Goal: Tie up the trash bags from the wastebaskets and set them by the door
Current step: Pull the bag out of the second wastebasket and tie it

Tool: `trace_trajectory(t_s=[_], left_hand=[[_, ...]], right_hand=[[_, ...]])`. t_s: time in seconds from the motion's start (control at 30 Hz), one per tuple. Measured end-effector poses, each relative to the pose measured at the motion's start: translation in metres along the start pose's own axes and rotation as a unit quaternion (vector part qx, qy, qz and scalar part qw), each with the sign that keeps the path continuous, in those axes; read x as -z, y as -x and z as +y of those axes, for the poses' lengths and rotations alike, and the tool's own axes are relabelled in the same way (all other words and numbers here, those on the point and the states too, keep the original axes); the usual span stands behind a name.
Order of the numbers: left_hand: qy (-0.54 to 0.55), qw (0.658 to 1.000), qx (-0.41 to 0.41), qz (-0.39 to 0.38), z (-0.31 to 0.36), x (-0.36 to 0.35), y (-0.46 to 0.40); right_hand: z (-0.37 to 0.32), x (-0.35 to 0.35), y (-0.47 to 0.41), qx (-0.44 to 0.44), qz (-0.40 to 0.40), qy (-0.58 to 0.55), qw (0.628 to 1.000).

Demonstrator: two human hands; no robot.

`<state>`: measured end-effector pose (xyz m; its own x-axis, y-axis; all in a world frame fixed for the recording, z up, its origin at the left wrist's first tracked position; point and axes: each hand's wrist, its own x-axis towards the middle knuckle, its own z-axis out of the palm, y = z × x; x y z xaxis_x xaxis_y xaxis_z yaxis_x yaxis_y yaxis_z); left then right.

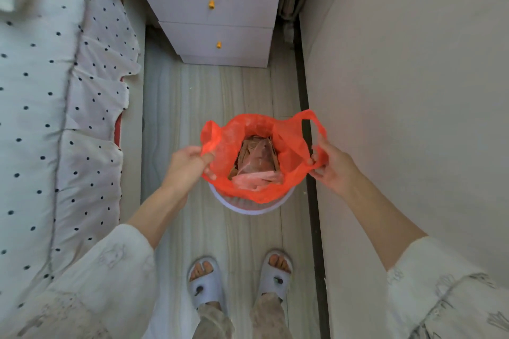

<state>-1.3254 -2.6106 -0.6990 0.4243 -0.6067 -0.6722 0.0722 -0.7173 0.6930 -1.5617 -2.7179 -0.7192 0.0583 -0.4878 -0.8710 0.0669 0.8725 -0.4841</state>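
A red plastic trash bag [289, 146] hangs open above a white round wastebasket [253, 208] on the floor. Paper and pink wrappers [256, 168] lie inside the bag. My left hand [187, 165] pinches the bag's left handle loop, with the thumb inside the rim. My right hand [333, 165] grips the right handle loop. The bag's mouth is stretched wide between both hands. Most of the basket is hidden under the bag.
A bed with a dotted white cover [55, 118] runs along the left. A white two-drawer nightstand [217, 19] stands ahead. A pale wall [413, 91] and dark baseboard [305, 107] close in on the right. My slippered feet [239, 278] stand on the narrow wooden floor strip.
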Motion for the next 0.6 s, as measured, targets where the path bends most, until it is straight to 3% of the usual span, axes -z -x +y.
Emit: trace_trajectory(t_s=[0.1, 0.23, 0.43, 0.6], left_hand=[[-0.066, 0.996, 0.027, -0.050, 0.015, 0.002, 0.012], [0.010, 0.997, -0.016, -0.076, 0.047, 0.008, 0.034], [0.046, 0.996, -0.008, -0.070, 0.069, 0.022, 0.074], [0.052, 0.995, -0.015, -0.086, 0.086, 0.034, 0.117]], right_hand=[[-0.017, -0.013, 0.019, 0.039, -0.019, 0.103, 0.994], [-0.045, -0.031, 0.052, 0.134, -0.033, 0.071, 0.988], [-0.064, -0.043, 0.112, 0.176, -0.050, 0.212, 0.960], [-0.068, -0.046, 0.166, 0.218, -0.048, 0.242, 0.944]])
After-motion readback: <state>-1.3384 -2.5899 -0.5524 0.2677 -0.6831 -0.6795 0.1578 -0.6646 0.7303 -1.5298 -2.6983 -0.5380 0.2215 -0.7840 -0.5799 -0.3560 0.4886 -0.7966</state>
